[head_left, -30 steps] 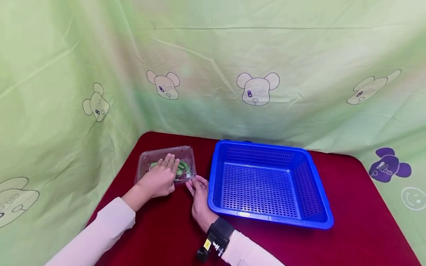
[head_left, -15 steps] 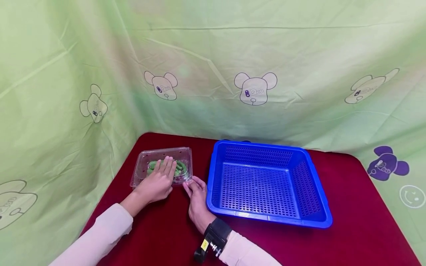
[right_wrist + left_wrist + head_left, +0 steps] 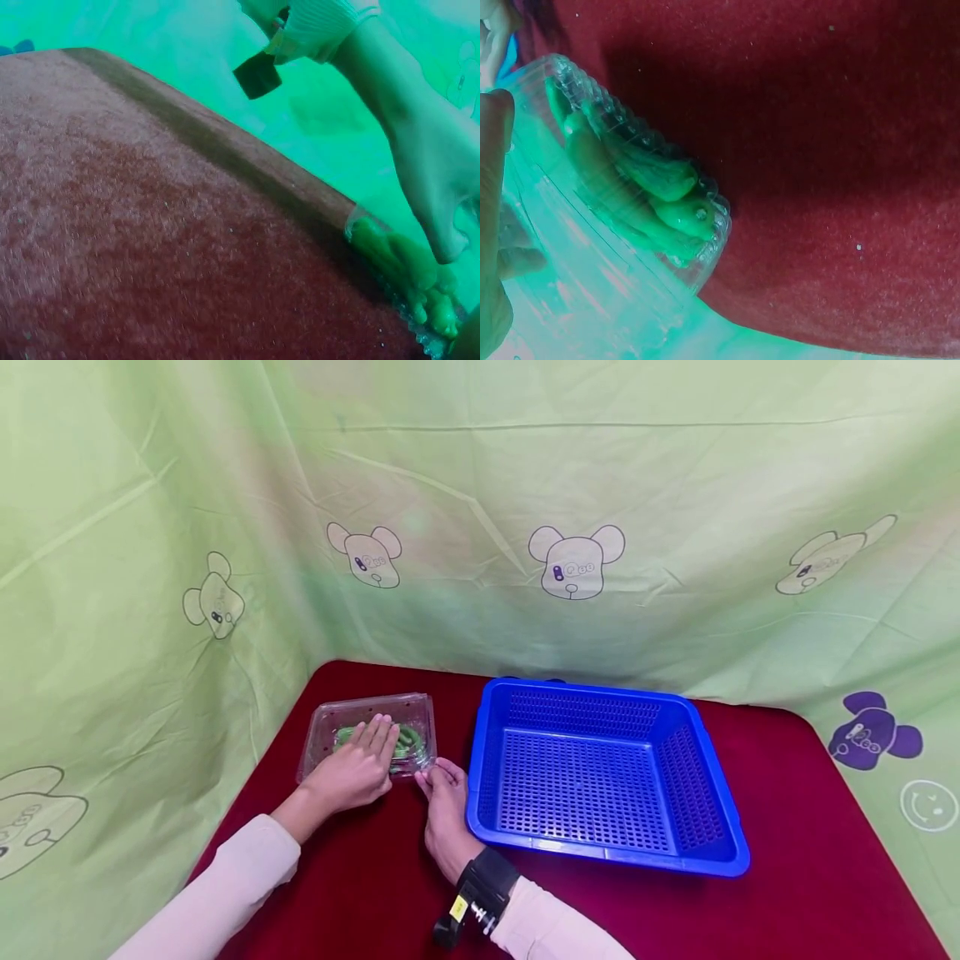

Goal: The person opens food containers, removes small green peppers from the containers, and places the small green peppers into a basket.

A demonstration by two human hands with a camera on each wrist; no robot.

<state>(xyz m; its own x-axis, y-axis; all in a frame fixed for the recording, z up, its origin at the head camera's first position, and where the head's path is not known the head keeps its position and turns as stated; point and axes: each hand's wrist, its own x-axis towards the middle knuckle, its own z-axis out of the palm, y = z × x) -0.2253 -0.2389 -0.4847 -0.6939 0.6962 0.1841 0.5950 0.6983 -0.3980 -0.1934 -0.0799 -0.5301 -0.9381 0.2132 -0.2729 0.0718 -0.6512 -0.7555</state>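
The clear plastic box (image 3: 325, 727) of green, finger-shaped vegetables (image 3: 412, 741) lies near the left edge of the red cloth-covered desk (image 3: 382, 877). The left hand (image 3: 356, 767) rests straight-fingered on it, gripping nothing; the right hand (image 3: 448, 814) pinches its near right corner. Pressing too hard could buckle the plastic.

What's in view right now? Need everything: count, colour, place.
plastic container: 1, clear, on the table's left part
vegetables: several, exact count hidden, green, inside the container
basket: 1, blue, right of the container
dark shapes: 2, black, mostly hidden behind the basket's far rim
table: 1, dark red top, under everything
backdrop: green, printed, around the table
wrist devices: 2, black, one per arm
sleeves: 2, pale, on forearms
left hand: 1, bare, over the container
right hand: 1, bare, pinching the container's near right corner
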